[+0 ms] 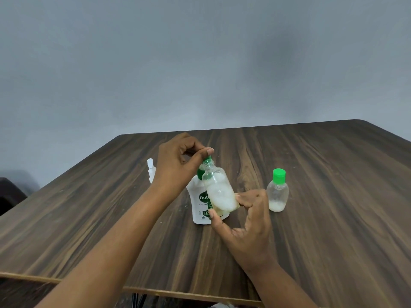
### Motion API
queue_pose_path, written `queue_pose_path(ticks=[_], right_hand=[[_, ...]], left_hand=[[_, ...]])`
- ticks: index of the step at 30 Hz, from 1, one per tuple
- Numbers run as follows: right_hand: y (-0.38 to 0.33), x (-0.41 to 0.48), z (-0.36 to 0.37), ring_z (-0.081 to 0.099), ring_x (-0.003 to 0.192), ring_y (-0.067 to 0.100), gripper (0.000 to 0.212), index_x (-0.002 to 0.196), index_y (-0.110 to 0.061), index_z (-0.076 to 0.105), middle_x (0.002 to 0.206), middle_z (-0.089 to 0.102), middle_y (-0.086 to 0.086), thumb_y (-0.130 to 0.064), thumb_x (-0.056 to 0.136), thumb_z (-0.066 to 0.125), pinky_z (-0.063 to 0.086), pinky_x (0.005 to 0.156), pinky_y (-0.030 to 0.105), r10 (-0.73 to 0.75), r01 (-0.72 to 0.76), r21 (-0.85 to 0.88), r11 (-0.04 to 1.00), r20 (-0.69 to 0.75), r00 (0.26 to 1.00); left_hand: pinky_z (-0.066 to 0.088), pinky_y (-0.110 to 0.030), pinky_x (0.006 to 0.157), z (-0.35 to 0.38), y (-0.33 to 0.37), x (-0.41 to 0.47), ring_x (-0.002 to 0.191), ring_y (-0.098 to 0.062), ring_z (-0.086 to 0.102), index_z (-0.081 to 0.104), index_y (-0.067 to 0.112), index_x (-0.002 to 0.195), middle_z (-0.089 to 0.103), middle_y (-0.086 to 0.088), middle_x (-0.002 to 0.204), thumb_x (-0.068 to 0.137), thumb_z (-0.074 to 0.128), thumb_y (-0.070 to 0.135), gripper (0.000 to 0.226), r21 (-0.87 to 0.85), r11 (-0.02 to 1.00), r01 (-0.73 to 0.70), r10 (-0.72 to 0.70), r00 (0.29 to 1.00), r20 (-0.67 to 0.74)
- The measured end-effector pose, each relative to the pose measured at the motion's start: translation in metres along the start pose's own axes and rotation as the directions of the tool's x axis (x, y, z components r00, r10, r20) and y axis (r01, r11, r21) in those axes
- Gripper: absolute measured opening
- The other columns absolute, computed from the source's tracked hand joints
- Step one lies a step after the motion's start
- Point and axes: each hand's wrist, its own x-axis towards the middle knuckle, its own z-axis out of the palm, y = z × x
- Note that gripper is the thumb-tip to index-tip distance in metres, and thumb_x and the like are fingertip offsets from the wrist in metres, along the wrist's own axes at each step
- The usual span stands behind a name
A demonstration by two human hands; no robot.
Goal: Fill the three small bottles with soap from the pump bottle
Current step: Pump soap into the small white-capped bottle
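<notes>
Green cap [209, 158] over a small bottle [219, 190]
Left hand [178, 161] pinches the cap; right hand [246, 218] grips the tilted bottle.

clear small plastic bottle [219, 192], tilted, half foamy soap; white green-labelled pump bottle [200, 205] upright behind; second clear green-capped bottle [277, 194] upright, soap low

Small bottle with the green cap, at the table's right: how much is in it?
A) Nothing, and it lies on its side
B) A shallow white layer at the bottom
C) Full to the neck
B: the green-capped small bottle stands upright, with white soap only at its base.
</notes>
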Motion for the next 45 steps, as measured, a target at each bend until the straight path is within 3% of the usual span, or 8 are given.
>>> queue_pose_path(ticks=[7,15,23,30,38,45], right_hand=[[-0.002,0.002,-0.001,0.049,0.083,0.01,0.042,0.1,-0.013,0.046,0.097,0.044,-0.002,-0.048,0.087,0.063,0.043,0.07,0.014,0.022,-0.022,0.027,0.999,-0.001,1.0],[0.0,-0.001,-0.001,0.046,0.082,0.008,0.044,0.1,-0.013,0.043,0.096,0.042,-0.002,-0.037,0.074,0.071,0.041,0.067,0.012,-0.003,0.004,-0.021,1.0,0.023,1.0],[0.0,0.0,0.0,0.047,0.083,0.007,0.043,0.101,-0.013,0.045,0.097,0.042,-0.002,-0.034,0.075,0.072,0.041,0.072,0.01,0.02,-0.02,0.026,0.999,0.014,1.0],[-0.001,0.0,-0.001,0.045,0.082,0.006,0.043,0.099,-0.013,0.044,0.096,0.041,-0.002,-0.034,0.075,0.072,0.039,0.071,0.007,0.001,-0.001,-0.01,1.0,0.042,0.999],[-0.001,0.0,0.0,0.047,0.082,0.006,0.043,0.101,-0.013,0.045,0.096,0.042,-0.003,-0.033,0.075,0.072,0.041,0.071,0.009,0.008,-0.009,0.025,1.0,0.013,1.0],[0.0,0.0,0.001,0.046,0.081,0.006,0.044,0.099,-0.014,0.044,0.095,0.042,-0.003,-0.032,0.073,0.073,0.039,0.069,0.009,-0.016,0.016,0.007,1.0,0.021,1.0]], left_hand=[[0.037,-0.006,0.06,-0.007,0.008,0.01,0.065,0.005,0.054,0.07,0.015,0.066,0.054,0.013,0.062,0.077,0.074,0.02,0.013,0.1,0.994,-0.034,0.027,0.997,0.077],[0.04,-0.008,0.06,0.001,0.0,-0.001,0.065,0.001,0.056,0.07,0.005,0.069,0.059,0.007,0.067,0.077,0.074,0.014,0.013,0.0,1.0,0.013,-0.013,1.0,0.024],[0.04,-0.008,0.061,-0.007,0.008,0.011,0.069,-0.001,0.056,0.071,0.01,0.068,0.058,0.011,0.066,0.077,0.074,0.021,0.014,0.105,0.993,-0.048,0.038,0.995,0.094],[0.041,-0.01,0.06,0.001,-0.001,-0.002,0.064,-0.001,0.057,0.069,0.006,0.069,0.061,0.003,0.067,0.077,0.074,0.016,0.014,-0.028,0.999,0.038,-0.038,0.999,0.007],[0.039,-0.008,0.06,-0.007,0.008,0.006,0.064,0.0,0.055,0.068,0.016,0.065,0.059,0.01,0.065,0.077,0.075,0.017,0.013,0.052,0.998,-0.026,0.023,0.999,0.049],[0.041,-0.009,0.061,-0.002,0.003,-0.002,0.066,-0.003,0.057,0.069,0.011,0.066,0.063,0.001,0.068,0.078,0.074,0.015,0.013,0.0,1.0,0.012,-0.012,1.0,0.009]])
